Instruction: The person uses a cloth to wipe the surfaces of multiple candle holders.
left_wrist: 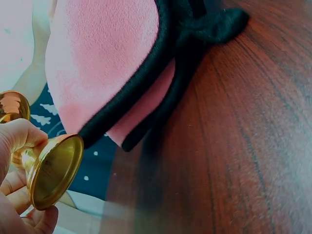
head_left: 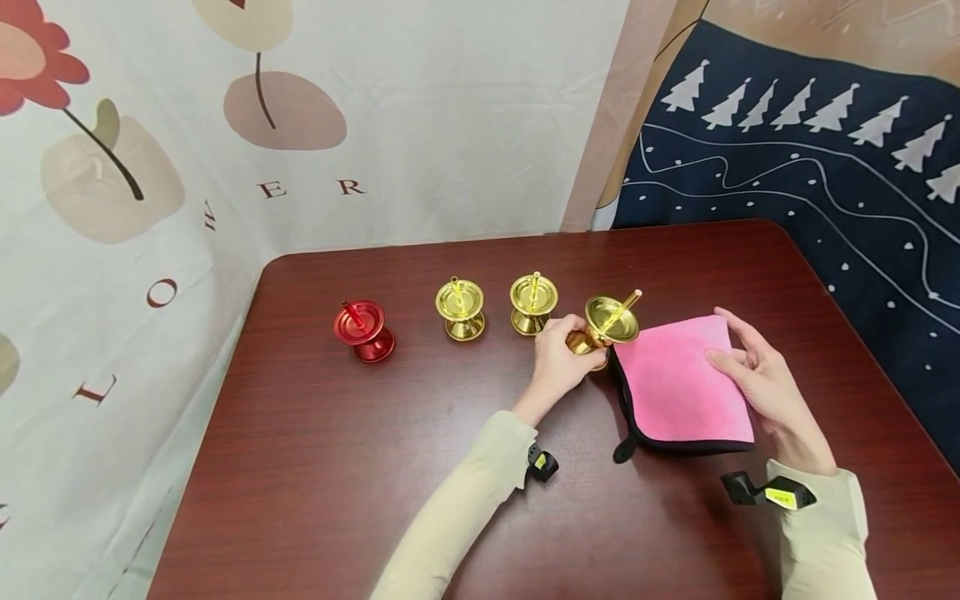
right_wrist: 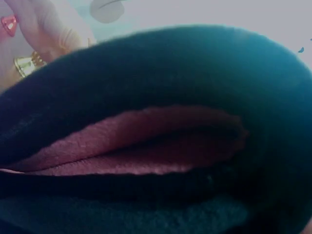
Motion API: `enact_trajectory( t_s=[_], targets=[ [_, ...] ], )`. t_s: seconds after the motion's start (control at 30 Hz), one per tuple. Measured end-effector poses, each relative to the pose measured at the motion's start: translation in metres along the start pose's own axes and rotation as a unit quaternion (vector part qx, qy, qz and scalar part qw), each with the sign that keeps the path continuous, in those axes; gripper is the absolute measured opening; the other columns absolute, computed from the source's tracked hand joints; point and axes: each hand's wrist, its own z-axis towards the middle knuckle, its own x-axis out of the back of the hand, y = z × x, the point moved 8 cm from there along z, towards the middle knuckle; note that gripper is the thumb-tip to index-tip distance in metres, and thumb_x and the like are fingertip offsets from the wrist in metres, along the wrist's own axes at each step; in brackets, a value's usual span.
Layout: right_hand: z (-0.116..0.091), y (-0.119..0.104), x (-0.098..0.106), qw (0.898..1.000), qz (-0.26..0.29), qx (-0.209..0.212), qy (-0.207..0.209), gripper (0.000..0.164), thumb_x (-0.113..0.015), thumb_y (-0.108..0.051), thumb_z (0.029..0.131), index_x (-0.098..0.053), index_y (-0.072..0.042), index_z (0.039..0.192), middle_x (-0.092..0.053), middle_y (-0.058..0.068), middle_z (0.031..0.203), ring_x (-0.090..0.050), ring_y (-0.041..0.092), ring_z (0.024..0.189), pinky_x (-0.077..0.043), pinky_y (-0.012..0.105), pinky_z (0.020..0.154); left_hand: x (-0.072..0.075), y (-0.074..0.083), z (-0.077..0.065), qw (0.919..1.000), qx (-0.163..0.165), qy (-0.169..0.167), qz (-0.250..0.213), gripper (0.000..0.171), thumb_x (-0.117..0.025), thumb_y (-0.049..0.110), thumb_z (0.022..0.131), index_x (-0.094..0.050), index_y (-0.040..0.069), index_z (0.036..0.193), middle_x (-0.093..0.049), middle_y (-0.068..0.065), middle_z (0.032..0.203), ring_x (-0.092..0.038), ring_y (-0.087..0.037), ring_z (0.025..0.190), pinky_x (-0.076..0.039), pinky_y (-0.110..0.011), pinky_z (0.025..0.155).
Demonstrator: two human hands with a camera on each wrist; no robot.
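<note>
My left hand grips a shiny gold candle holder by its narrow stem. It is tilted to the right, its dish and thin centre tube facing up and its hollow base turned to the left wrist camera. My right hand holds a folded pink cloth with black edging by its right side, thumb on top and the other fingers mostly behind. The cloth's left edge is right beside the held candle holder. In the right wrist view the cloth's dark edging fills most of the picture.
Two more gold candle holders, one in the middle and one just behind my left hand, stand upright. Farther left stands a red candle holder. All are on a dark red-brown table, with a printed curtain behind it.
</note>
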Motion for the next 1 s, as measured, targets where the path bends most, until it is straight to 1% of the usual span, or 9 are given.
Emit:
enact_trajectory(
  t_s=[0.1,0.27,0.4,0.5,0.6,0.7,0.8,0.9,1.0],
  targets=[
    [0.003,-0.004,-0.006,1.0,-0.002,0.012,-0.01,0.046,-0.049,0.003,0.093,-0.044,-0.023,0.13,-0.07,-0.001,0.084,-0.068,0.015,0.06,-0.052,0.031,0.048,0.006,0.004,-0.002,1.0,-0.008,-0.004,0.001,0.03,-0.08,0.014,0.06,-0.065,0.005,0.084,-0.067,-0.005,0.084,-0.057,-0.019,0.085,-0.042,-0.025,0.074],
    [0.008,-0.009,-0.015,1.0,0.021,0.012,-0.017,0.025,-0.048,0.004,0.093,-0.048,-0.014,0.11,-0.07,0.0,0.078,-0.067,0.015,0.058,-0.052,0.03,0.047,0.016,0.007,-0.006,0.9998,-0.016,-0.006,0.009,0.03,-0.08,0.013,0.06,-0.065,0.005,0.085,-0.067,-0.006,0.084,-0.057,-0.019,0.085,-0.042,-0.026,0.073],
    [0.013,-0.015,-0.02,0.999,0.032,0.012,-0.012,0.018,-0.049,0.005,0.091,-0.05,-0.011,0.1,-0.069,0.001,0.075,-0.067,0.014,0.059,-0.053,0.029,0.05,0.025,0.006,-0.008,0.9998,-0.013,0.003,0.013,0.03,-0.081,0.013,0.061,-0.064,0.005,0.085,-0.066,-0.006,0.082,-0.057,-0.019,0.082,-0.042,-0.027,0.071],
    [0.015,-0.023,-0.022,1.0,-0.005,0.025,0.008,0.017,-0.055,0.004,0.089,-0.054,-0.011,0.097,-0.068,-0.001,0.074,-0.065,0.011,0.059,-0.053,0.025,0.051,0.034,0.007,-0.008,0.9996,-0.016,0.017,0.015,0.029,-0.08,0.013,0.061,-0.064,0.006,0.084,-0.066,-0.005,0.081,-0.056,-0.02,0.081,-0.044,-0.028,0.07],
    [0.018,-0.035,-0.026,0.995,-0.071,0.052,0.037,0.017,-0.063,0.003,0.085,-0.06,-0.012,0.093,-0.064,-0.004,0.069,-0.059,0.007,0.056,-0.049,0.019,0.049,0.042,0.008,-0.007,0.9995,-0.016,0.025,0.012,0.029,-0.08,0.012,0.061,-0.065,0.005,0.085,-0.066,-0.006,0.081,-0.057,-0.021,0.081,-0.045,-0.028,0.07],
    [0.018,-0.048,-0.031,0.981,-0.152,0.096,0.073,0.017,-0.069,0.004,0.079,-0.062,-0.009,0.087,-0.058,-0.006,0.066,-0.051,0.006,0.056,-0.041,0.017,0.047,0.048,0.009,-0.006,0.9995,-0.012,0.029,0.006,0.03,-0.08,0.011,0.06,-0.065,0.004,0.085,-0.066,-0.007,0.082,-0.057,-0.021,0.082,-0.046,-0.029,0.071],
    [0.016,-0.063,-0.036,0.95,-0.251,0.149,0.112,0.017,-0.074,0.004,0.073,-0.063,-0.003,0.084,-0.054,-0.009,0.079,-0.047,0.005,0.073,-0.039,0.016,0.055,0.054,0.01,-0.005,0.9993,-0.012,0.035,-0.001,0.031,-0.08,0.01,0.059,-0.065,0.003,0.085,-0.066,-0.008,0.081,-0.057,-0.022,0.082,-0.046,-0.03,0.072],
    [0.013,-0.072,-0.038,0.923,-0.313,0.176,0.14,0.022,-0.077,0.0,0.072,-0.065,0.001,0.089,-0.053,-0.013,0.097,-0.044,0.005,0.094,-0.037,0.017,0.072,0.06,0.011,-0.004,0.9991,-0.014,0.04,-0.001,0.03,-0.08,0.011,0.06,-0.065,0.003,0.084,-0.066,-0.007,0.08,-0.057,-0.022,0.081,-0.046,-0.031,0.071],
    [0.012,-0.075,-0.038,0.923,-0.312,0.168,0.149,0.025,-0.076,-0.003,0.074,-0.065,0.001,0.096,-0.058,-0.014,0.096,-0.049,0.004,0.092,-0.039,0.016,0.074,0.066,0.011,-0.004,0.999,-0.011,0.043,0.004,0.029,-0.08,0.012,0.06,-0.065,0.004,0.084,-0.066,-0.007,0.079,-0.057,-0.021,0.08,-0.046,-0.031,0.07]
  ],
)
